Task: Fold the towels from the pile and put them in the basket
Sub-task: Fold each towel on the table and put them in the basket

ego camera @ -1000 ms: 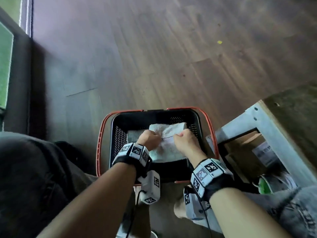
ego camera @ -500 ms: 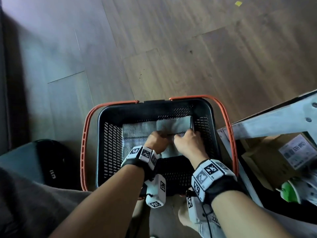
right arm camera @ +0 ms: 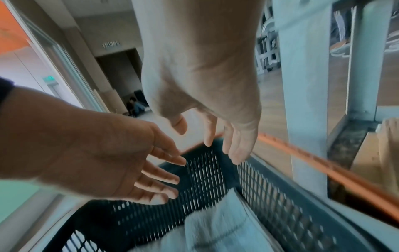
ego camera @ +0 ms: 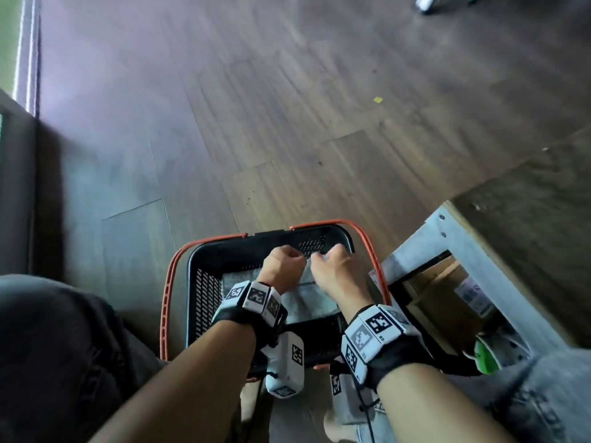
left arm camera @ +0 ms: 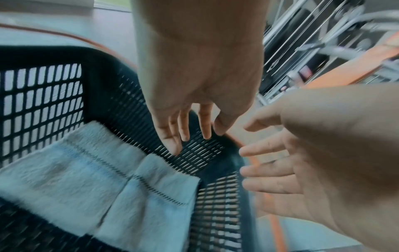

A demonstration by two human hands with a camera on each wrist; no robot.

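- Both hands empty: left hand [ego camera: 283, 265] and right hand [ego camera: 335, 270] hang over the far end of the basket [ego camera: 204, 251], fingers loose and spread in both wrist views, nothing between them.
- In the head view the knuckles look bunched; the wrist views settle it, fingers are relaxed, not clenched.
- Folded towel [left arm camera: 71, 175] lies flat on the basket floor, below the hands and back toward my body. Neither hand touches it.
- Towel's long axis, as far as I can tell, runs across the basket, left wall to right wall; the stitched band [left arm camera: 103, 162] runs that way too, near the far edge.
- A narrower fold [left arm camera: 155, 192] lies on the right part, its end close to the right-hand mesh wall [left arm camera: 218, 201].
- Basket sits on the wood floor [ego camera: 287, 123], orange handles [ego camera: 166, 295] dropped outward, just beside the counter [ego camera: 527, 235] leg on my right.
- My read: this towel is placed; next move is back to the pile, which isn't in view. Counter is on the right, so the right hand is nearer if the pile is up there.
- Hands side by side, near each other, not touching.
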